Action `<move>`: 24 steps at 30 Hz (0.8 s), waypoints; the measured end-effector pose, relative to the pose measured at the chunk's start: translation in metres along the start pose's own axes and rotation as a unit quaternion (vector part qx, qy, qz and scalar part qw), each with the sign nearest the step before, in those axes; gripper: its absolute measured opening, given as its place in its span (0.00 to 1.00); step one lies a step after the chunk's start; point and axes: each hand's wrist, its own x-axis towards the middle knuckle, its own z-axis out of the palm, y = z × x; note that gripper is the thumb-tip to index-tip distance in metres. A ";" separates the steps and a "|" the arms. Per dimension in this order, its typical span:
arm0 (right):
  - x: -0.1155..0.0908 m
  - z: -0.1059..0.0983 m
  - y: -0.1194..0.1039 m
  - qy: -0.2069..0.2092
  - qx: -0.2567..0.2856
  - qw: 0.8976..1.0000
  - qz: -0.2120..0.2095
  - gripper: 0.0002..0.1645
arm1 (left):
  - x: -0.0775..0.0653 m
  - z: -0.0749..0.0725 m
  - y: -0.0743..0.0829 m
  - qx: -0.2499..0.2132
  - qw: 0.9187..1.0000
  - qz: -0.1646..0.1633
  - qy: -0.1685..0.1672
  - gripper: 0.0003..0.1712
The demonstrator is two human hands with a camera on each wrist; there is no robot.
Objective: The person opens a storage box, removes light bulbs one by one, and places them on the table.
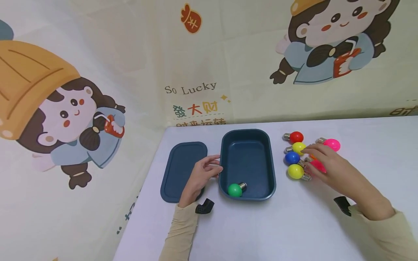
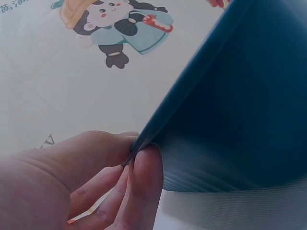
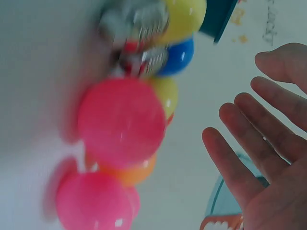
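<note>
My left hand (image 1: 203, 173) pinches the left rim of a dark blue rectangular container (image 1: 248, 165) between thumb and finger, which the left wrist view shows up close. A green light bulb (image 1: 235, 190) lies inside, at the near left corner. Over a cluster of coloured bulbs on the right, my right hand (image 1: 333, 163) hovers with fingers spread and holds nothing. Around it lie a red bulb (image 1: 296, 137), a blue bulb (image 1: 292, 158), two yellow bulbs, and a pink bulb (image 1: 333, 144). A larger pink-red bulb (image 3: 122, 122) and an orange bulb (image 3: 136, 172) are partly hidden beneath the hand.
A dark blue flat lid (image 1: 184, 166) lies left of the container, partly behind the left hand. The white table (image 1: 248, 232) ends at a cartoon-printed cloth (image 1: 137, 72) at the back and left. Black wrist straps show at both sleeves.
</note>
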 end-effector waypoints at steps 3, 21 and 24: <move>0.000 0.003 -0.008 -0.003 0.006 1.000 -0.009 0.32 | 0.000 0.002 -0.001 0.001 1.000 0.006 0.003 0.29; 0.020 0.018 -0.053 -0.015 0.026 0.998 -0.062 0.29 | -0.007 0.001 0.014 0.008 1.000 -0.008 -0.016 0.30; 0.021 0.021 -0.058 -0.019 0.025 0.997 -0.072 0.29 | -0.013 0.003 0.023 0.007 1.000 -0.007 -0.015 0.29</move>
